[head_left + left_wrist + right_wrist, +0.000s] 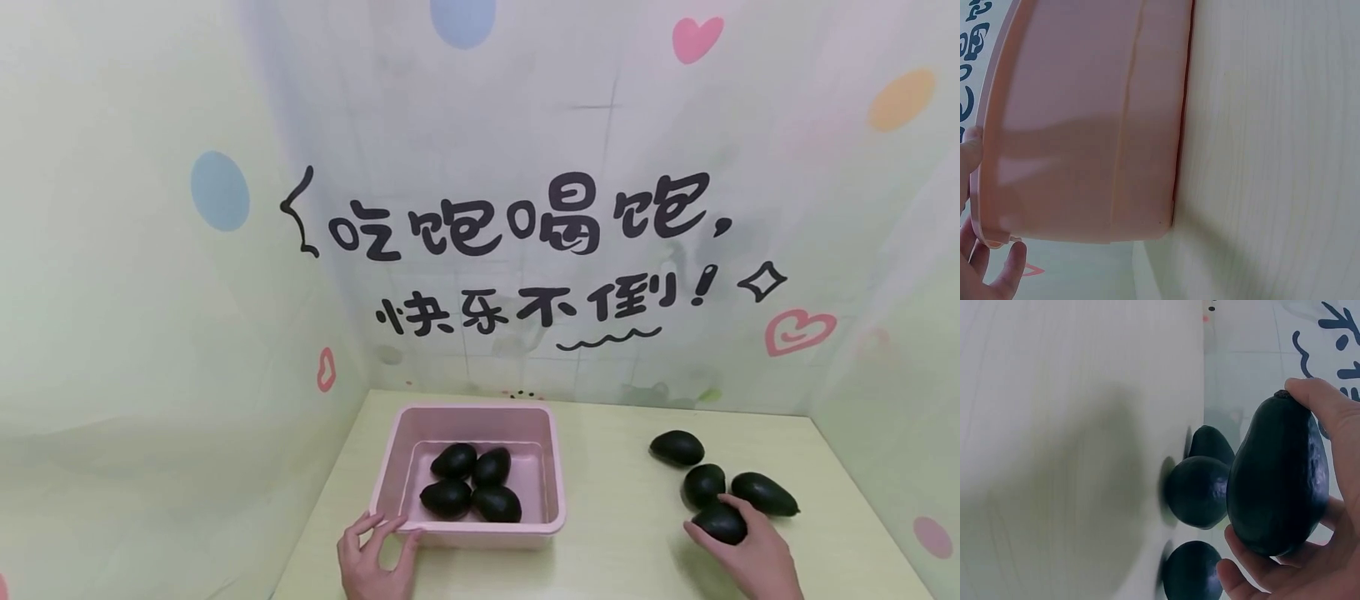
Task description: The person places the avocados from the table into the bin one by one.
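My right hand grips a dark green avocado, the thumb near its stem end and the fingers around its other end. In the right wrist view the avocado is held off the table. Behind it lie three more avocados: a round-looking one, a longer one and one farther back. My left hand holds the near-left corner of a pink plastic bin, with thumb and fingers at its rim. Inside the bin, several avocados sit clustered together.
Under everything is a pale wooden table. A printed wall covering with dark lettering rises at the table's back edge, and side panels stand left and right.
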{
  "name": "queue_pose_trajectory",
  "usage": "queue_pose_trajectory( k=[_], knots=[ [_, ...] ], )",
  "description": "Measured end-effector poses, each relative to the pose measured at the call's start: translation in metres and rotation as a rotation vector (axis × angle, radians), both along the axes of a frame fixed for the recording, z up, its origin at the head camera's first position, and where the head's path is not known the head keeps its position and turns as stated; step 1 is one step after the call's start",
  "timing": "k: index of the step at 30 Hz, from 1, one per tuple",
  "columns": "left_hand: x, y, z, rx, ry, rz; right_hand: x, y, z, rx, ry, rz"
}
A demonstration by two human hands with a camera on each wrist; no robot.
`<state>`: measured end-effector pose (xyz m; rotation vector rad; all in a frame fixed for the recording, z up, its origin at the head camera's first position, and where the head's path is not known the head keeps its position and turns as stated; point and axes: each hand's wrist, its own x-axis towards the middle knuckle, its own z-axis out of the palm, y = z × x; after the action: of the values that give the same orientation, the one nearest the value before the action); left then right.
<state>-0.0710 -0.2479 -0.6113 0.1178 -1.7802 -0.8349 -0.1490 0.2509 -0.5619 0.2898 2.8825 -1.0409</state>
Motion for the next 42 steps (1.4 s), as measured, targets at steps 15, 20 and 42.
queue_pose_trajectory(
  k=[15,20,42],
  knots=[
    [0.002,0.002,0.001,0.004,-0.039,-0.009,0.006,-0.019,0.01,0.004,0.097,0.067],
    [0.001,0.002,0.0,-0.004,-0.006,0.007,0.009,-0.026,0.015,-0.001,0.099,0.076],
    [0.001,0.001,-0.001,0.006,-0.006,0.009,0.013,-0.042,0.024,0.02,0.261,0.125]
  ],
)
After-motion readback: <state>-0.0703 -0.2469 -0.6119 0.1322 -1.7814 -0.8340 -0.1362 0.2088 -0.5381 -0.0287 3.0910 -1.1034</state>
